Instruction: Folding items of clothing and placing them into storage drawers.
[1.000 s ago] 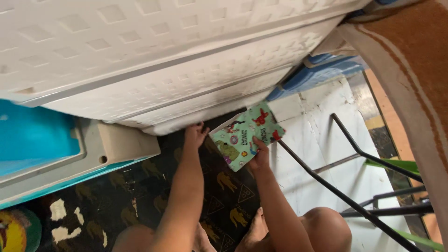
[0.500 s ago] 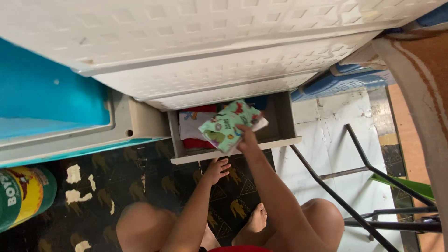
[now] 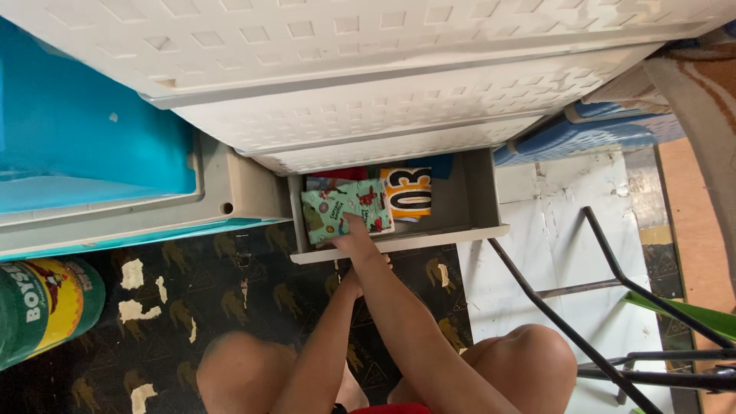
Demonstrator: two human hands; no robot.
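My right hand (image 3: 354, 232) reaches into the open bottom drawer (image 3: 483, 201) of a white plastic cabinet (image 3: 383, 115). Its fingers are on the near edge of a folded green cloth with cartoon prints (image 3: 337, 205), which lies flat in the left half of the drawer. An orange and black garment with white figures (image 3: 406, 193) lies beside it on the right, and red and blue fabric shows behind. My left hand (image 3: 351, 282) is just below the drawer's front lip, mostly hidden behind my right forearm.
A blue tub (image 3: 84, 146) in a grey frame stands left of the cabinet. A green and yellow tin (image 3: 46, 307) lies at far left on the black patterned mat (image 3: 222, 276). Black metal legs (image 3: 606, 276) cross the white floor at right. My knees are at the bottom.
The drawer has come open. My right hand has carried the green cloth from in front of the cabinet down into the drawer's left side. My left hand has dropped below the drawer front.
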